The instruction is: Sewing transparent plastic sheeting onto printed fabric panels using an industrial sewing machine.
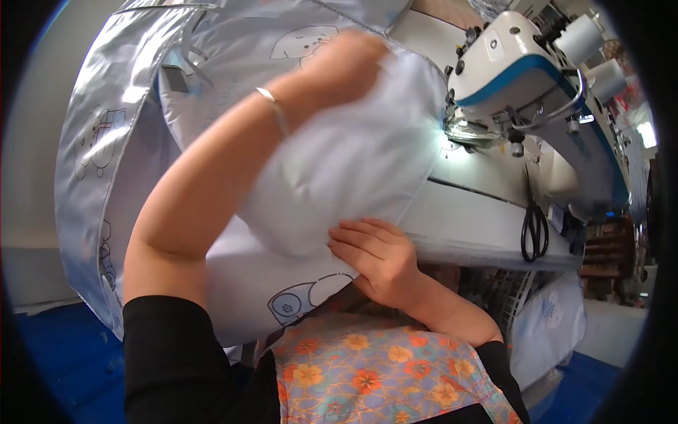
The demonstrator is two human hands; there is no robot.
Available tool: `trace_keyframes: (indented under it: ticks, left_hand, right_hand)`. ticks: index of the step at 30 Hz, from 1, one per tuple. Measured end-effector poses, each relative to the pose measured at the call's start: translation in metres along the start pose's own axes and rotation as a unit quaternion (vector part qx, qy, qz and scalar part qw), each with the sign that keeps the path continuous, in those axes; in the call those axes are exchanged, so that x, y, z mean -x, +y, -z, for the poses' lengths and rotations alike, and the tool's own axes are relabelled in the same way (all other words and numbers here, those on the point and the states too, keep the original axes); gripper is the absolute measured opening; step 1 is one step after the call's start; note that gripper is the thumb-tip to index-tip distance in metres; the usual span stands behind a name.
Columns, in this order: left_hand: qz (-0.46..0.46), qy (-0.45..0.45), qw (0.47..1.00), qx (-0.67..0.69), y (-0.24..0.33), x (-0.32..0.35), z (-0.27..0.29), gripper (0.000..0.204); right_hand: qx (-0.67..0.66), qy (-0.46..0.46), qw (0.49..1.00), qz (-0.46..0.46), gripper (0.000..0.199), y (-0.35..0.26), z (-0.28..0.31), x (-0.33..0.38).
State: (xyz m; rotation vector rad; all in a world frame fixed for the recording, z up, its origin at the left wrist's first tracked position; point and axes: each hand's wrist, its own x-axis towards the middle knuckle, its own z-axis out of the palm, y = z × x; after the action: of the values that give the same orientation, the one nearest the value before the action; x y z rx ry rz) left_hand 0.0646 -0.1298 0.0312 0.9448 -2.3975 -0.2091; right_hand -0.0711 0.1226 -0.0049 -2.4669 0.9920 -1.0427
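Note:
A large sheet of shiny white fabric (353,162) printed with cartoon animals drapes over the sewing machine table. Its right edge reaches the lit needle area of the sewing machine (505,71). My left hand (346,71) is bent over the fabric's far part, near the stitched edge; motion blurs it and its fingers cannot be made out. A silver bracelet (267,95) circles that wrist. Closer to me, my right hand (381,258) rests on the fabric's near edge, its fingers stretched flat on the cloth and its thumb at the border.
Black-handled scissors (534,230) lie on the white table (466,212), right of the fabric. White thread cones (579,39) stand behind the machine. Below the table at right hang a white grid basket (510,297) and another printed fabric piece (551,321). Blue covering (56,360) lies on the floor.

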Motion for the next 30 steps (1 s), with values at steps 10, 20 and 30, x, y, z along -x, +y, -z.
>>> trace_keyframes:
  ticks: [10, 20, 30]
  left_hand:
    - [-0.023, -0.043, 0.995, -0.082, 0.098, 0.04, -0.064, 0.054]
    - [0.024, -0.071, 0.99, -0.116, 0.101, 0.033, -0.068, 0.063]
    - [0.066, -0.11, 0.983, -0.133, 0.078, -0.001, -0.073, 0.057]
  right_hand:
    - [-0.141, 0.0, 0.986, -0.091, 0.022, -0.004, 0.043, 0.038]
    - [-0.23, -0.033, 0.966, -0.11, 0.022, 0.013, 0.061, 0.056]
    - [-0.214, -0.046, 0.966, -0.136, 0.023, 0.027, 0.075, 0.043]
